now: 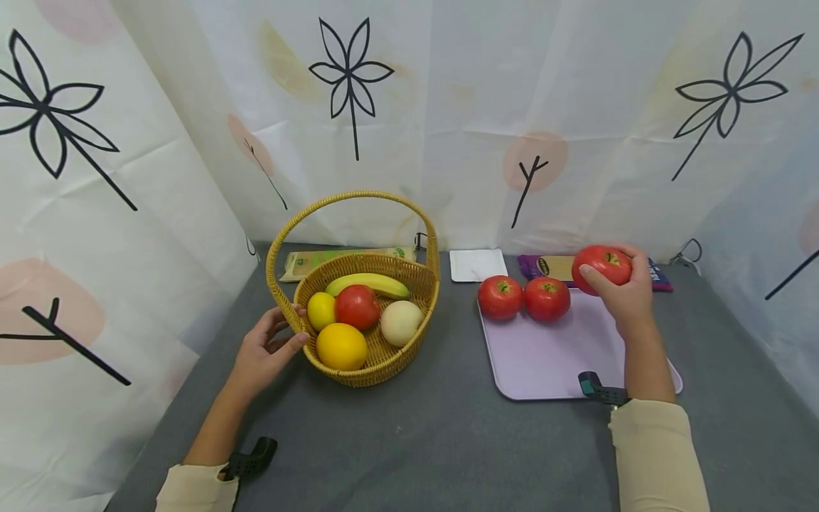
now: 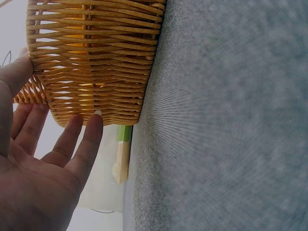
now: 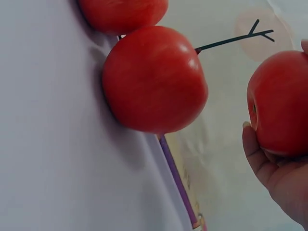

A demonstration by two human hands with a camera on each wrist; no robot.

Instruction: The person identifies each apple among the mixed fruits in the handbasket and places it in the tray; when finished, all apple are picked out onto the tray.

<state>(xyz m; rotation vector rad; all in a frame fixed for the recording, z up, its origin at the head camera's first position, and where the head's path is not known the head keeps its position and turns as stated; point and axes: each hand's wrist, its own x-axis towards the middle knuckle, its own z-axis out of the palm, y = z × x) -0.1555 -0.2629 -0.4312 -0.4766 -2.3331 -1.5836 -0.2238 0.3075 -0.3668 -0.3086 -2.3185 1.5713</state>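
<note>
My right hand (image 1: 623,284) holds a red tomato (image 1: 601,267) between thumb and fingers, raised over the back right of the lilac tray (image 1: 550,359). Two more tomatoes sit side by side at the tray's back left; one tomato (image 3: 154,79) shows large in the right wrist view. At left, my left hand (image 1: 265,352) grips the wicker basket (image 1: 365,373) where its handle meets the rim, fingertips (image 2: 94,127) against the woven outside. Inside the basket lie a banana (image 1: 367,284), a red fruit (image 1: 357,307), a yellow lemon (image 1: 321,311), an orange (image 1: 342,347) and a pale round fruit (image 1: 401,323).
Behind the basket lies a green and tan packet (image 1: 301,267). A white square (image 1: 476,265) rests near the back curtain, and a purple packet (image 1: 659,277) lies behind the tray. Patterned curtains (image 1: 448,92) close off the back and sides of the grey table (image 1: 409,441).
</note>
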